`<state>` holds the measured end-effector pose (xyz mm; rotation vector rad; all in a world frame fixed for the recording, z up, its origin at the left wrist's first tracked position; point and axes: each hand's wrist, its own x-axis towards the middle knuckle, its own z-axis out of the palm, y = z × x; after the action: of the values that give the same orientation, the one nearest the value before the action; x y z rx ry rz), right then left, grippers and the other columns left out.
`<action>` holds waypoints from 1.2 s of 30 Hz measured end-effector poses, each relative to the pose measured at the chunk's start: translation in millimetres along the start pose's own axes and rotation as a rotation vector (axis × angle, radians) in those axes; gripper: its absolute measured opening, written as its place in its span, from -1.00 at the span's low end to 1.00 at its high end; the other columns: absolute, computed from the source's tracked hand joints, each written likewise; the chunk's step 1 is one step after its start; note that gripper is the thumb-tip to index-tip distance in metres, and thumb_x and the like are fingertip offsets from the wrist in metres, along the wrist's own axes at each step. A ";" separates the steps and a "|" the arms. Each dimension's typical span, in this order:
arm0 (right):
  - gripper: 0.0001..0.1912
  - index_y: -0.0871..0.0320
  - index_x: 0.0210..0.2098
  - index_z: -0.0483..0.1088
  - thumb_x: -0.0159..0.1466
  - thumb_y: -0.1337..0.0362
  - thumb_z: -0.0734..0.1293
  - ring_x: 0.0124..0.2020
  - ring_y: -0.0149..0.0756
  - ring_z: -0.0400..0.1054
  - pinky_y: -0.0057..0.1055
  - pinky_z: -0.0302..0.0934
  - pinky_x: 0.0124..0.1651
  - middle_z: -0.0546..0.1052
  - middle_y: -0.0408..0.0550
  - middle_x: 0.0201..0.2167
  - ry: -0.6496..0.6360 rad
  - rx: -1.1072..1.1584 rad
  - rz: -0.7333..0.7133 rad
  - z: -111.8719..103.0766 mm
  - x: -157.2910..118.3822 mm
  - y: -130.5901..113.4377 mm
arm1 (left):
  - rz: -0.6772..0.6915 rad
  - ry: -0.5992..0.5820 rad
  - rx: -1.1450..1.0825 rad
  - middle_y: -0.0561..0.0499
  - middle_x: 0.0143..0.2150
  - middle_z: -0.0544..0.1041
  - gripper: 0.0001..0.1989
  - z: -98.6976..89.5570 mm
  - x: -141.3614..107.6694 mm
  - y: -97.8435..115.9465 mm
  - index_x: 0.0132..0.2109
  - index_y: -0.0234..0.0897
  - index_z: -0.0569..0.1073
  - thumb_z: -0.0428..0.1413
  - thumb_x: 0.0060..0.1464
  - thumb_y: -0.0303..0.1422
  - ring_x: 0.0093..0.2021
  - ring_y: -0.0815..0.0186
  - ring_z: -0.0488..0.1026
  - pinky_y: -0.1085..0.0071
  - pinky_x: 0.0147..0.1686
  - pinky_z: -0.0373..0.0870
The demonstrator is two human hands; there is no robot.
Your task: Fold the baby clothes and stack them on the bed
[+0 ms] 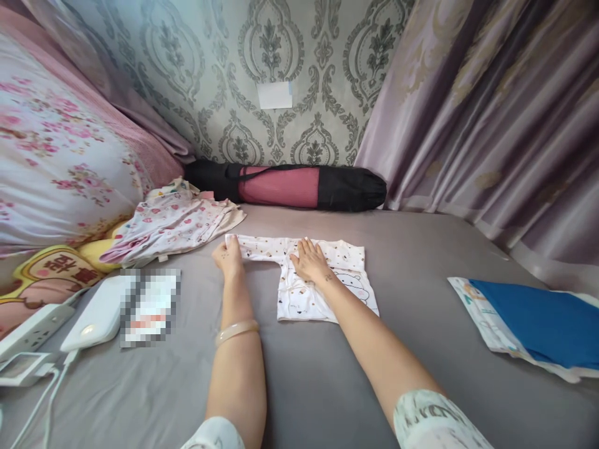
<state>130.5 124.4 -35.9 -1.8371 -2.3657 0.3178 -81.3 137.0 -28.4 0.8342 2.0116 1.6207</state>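
A small white children's shirt with a tiny print and a bear drawing lies on the grey bed sheet. One sleeve stretches out to the left, and the body looks partly folded over. My left hand is closed on the cuff of that sleeve. Lying flat on the upper part of the shirt, my right hand has its fingers stretched out and covers some of the fabric.
Loose printed clothes lie at the left, beside a yellow cushion. A power strip and a white power bank with cables sit nearer. Folded clothes are stacked right. A rolled mat rests along the wall.
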 end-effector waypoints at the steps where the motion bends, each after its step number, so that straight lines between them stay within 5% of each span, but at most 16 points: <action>1: -0.30 0.43 0.38 -0.10 0.42 0.06 -0.07 0.42 -0.15 -0.34 -0.13 -0.46 0.38 -0.10 0.15 0.42 -0.007 0.003 0.000 -1.3 0.8 0.6 | -0.037 -0.019 -0.093 0.07 -0.53 0.38 -0.69 0.9 1.0 1.0 -0.36 -0.28 0.37 0.01 0.05 -0.09 -0.35 0.25 0.43 0.40 -0.34 0.38; 5: -0.33 0.42 0.36 -0.03 0.41 0.08 0.00 0.42 -0.10 -0.28 -0.14 -0.39 0.37 -0.06 0.19 0.41 -0.052 0.019 -0.004 -11.2 3.5 1.4 | -0.254 -0.077 -0.385 0.08 -0.47 0.42 -0.78 6.1 3.2 7.3 -0.29 -0.26 0.37 0.13 -0.04 -0.22 -0.38 0.32 0.47 0.44 -0.38 0.40; 9: -0.54 0.27 0.22 0.25 0.39 0.25 0.07 0.28 -0.13 0.05 -0.25 -0.14 0.29 0.27 0.17 0.24 0.084 0.001 -0.085 -22.4 1.5 -7.0 | -0.317 -0.091 -0.432 0.06 -0.41 0.48 -0.76 9.8 2.4 12.5 -0.18 -0.24 0.43 0.15 -0.01 -0.25 -0.29 0.28 0.52 0.42 -0.35 0.45; 12: -0.55 0.16 0.20 0.28 0.41 0.21 0.04 0.16 -0.12 0.20 -0.28 0.05 0.16 0.39 0.14 0.08 0.053 0.021 -0.088 -25.8 -0.8 -17.4 | -0.346 -0.108 -0.499 0.00 -0.35 0.53 -0.72 10.4 0.8 16.0 -0.07 -0.24 0.44 0.13 0.06 -0.27 -0.23 0.25 0.54 0.39 -0.33 0.49; 19: -0.42 0.07 0.36 0.05 0.38 0.11 0.01 0.21 0.05 0.16 -0.11 0.05 0.17 0.23 0.20 0.22 -0.150 0.005 0.014 -26.8 9.2 -31.5 | -0.245 -0.212 -0.589 -0.05 -0.27 0.58 -0.77 9.0 -1.9 27.5 -0.17 -0.25 0.45 0.13 0.11 -0.20 -0.17 0.24 0.56 0.36 -0.22 0.52; 26: -0.38 0.04 0.35 0.07 0.32 0.08 0.10 0.16 0.14 0.25 -0.03 0.13 0.13 0.27 0.22 0.19 -0.158 0.000 0.148 -22.2 24.5 -44.6 | -0.164 -0.383 -0.731 -0.06 -0.28 0.58 -0.82 18.0 -21.1 44.5 -0.27 -0.30 0.45 0.18 0.05 -0.27 -0.16 0.23 0.54 0.38 -0.20 0.49; 30: -0.47 0.04 0.26 0.20 0.33 0.09 0.15 0.18 0.06 0.25 -0.02 0.12 0.19 0.35 0.14 0.18 -0.137 0.445 0.184 -31.5 24.1 -30.3 | -0.113 -0.438 -0.691 -0.05 -0.31 0.57 -0.75 25.0 -33.1 56.0 -0.29 -0.31 0.45 0.19 0.02 -0.19 -0.17 0.22 0.54 0.36 -0.19 0.47; 36: -0.62 0.32 0.09 0.23 0.39 0.29 0.01 -0.24 -0.29 0.51 -0.36 0.39 -0.14 0.54 0.21 -0.11 -0.107 1.283 0.402 -52.4 -6.0 12.2 | -0.119 -0.534 -0.639 0.00 -0.45 0.51 -0.69 46.8 -57.5 63.4 -0.32 -0.32 0.43 0.17 0.05 -0.12 -0.32 0.27 0.52 0.41 -0.33 0.43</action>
<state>155.6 126.1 12.1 -1.4940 -1.1369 1.5258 3.3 140.2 20.1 0.7659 1.0669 1.6078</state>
